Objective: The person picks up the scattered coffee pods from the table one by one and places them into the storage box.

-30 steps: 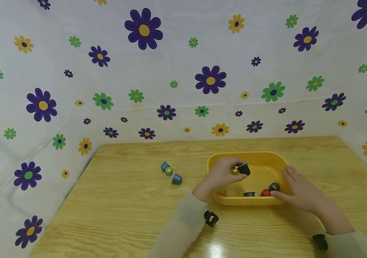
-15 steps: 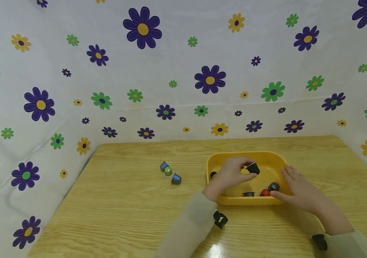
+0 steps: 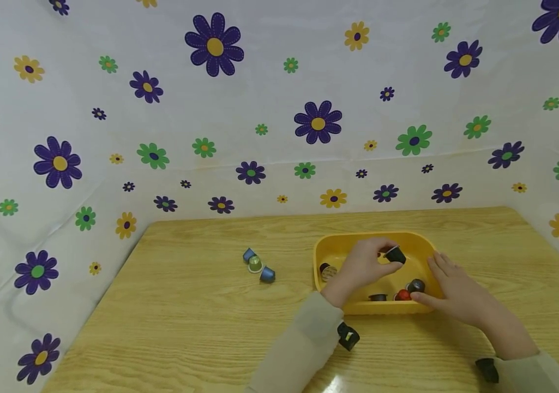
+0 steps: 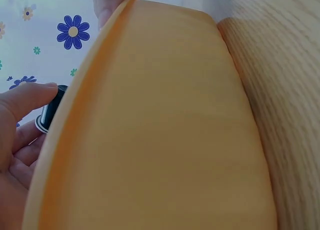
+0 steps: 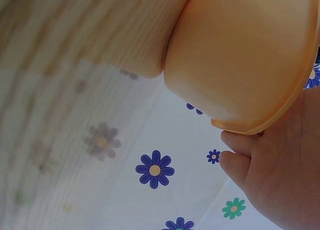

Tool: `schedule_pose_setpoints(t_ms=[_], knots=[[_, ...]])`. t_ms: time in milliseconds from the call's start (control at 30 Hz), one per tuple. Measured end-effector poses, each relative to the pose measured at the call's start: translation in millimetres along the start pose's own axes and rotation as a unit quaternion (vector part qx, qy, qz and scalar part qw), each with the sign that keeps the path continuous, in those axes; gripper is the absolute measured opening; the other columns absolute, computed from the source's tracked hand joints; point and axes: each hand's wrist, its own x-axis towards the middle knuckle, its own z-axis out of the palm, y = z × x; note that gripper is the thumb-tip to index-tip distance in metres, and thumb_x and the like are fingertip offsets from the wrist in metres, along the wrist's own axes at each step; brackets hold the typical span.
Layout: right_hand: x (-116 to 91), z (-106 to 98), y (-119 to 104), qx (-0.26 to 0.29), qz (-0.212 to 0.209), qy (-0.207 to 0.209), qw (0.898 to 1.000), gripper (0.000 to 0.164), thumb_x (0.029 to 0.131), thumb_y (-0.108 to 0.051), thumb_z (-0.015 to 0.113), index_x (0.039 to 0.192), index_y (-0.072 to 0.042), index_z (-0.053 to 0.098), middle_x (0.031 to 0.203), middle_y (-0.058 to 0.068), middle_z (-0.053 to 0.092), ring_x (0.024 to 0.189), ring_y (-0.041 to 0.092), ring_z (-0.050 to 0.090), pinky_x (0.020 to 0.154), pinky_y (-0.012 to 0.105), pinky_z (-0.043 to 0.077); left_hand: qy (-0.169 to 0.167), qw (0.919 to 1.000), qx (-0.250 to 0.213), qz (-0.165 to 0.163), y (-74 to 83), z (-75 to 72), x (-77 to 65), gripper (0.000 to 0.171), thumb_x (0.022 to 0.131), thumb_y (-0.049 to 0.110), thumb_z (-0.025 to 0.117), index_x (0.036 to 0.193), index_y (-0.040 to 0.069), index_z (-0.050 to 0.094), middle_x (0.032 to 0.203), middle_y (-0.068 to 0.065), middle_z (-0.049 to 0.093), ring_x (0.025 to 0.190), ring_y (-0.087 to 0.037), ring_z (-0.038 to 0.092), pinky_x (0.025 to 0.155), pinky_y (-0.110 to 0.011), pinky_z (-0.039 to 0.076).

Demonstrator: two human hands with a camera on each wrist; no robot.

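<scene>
My left hand point(image 3: 361, 266) pinches a black coffee capsule point(image 3: 395, 255) between thumb and fingers, above the inside of the yellow plastic tub point(image 3: 382, 309). In the left wrist view the thumb lies on the capsule's point(image 4: 50, 110) narrow end, and the tub's wall partly hides it. My right hand point(image 3: 463, 292) rests over the tub's right rim, fingers extended and thumb at the near corner. Inside the tub lie a red capsule point(image 3: 403, 295), a dark grey capsule point(image 3: 416, 285), a dark capsule point(image 3: 378, 298) along the near wall and a tan-lidded capsule point(image 3: 328, 272) at left.
Left of the tub, two blue capsules point(image 3: 268, 275) and a green capsule point(image 3: 255, 264) lie grouped on the wooden table point(image 3: 186, 305). A flower-patterned white sheet point(image 3: 269, 87) stands behind and at both sides. Black devices point(image 3: 348, 336) sit at the wrists.
My left hand has shifted right over the tub with the black capsule, uncovering the tan-lidded capsule at the tub's left. The right hand stays in place on the rim.
</scene>
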Motion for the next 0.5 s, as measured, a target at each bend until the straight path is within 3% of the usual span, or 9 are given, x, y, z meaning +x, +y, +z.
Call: schedule_pose_setpoints(t_ms=[500], knots=[[-0.2,0.2,-2.2,-0.003,0.004,0.001,1.0,0.091,0.082,-0.05,0.054,0.13,0.019,0.021,0.136,0.036,0.012,0.124,0.048,0.01,0.096,0.06,0.014,-0.004,0.9998,0.009,-0.016,1.7,5.3,3.7,0.033,0.082,0.025,0.064,0.112,0.011,0.06,0.106,0.004,0.06,0.093,-0.004,0.053,0.078,-0.013,0.041]])
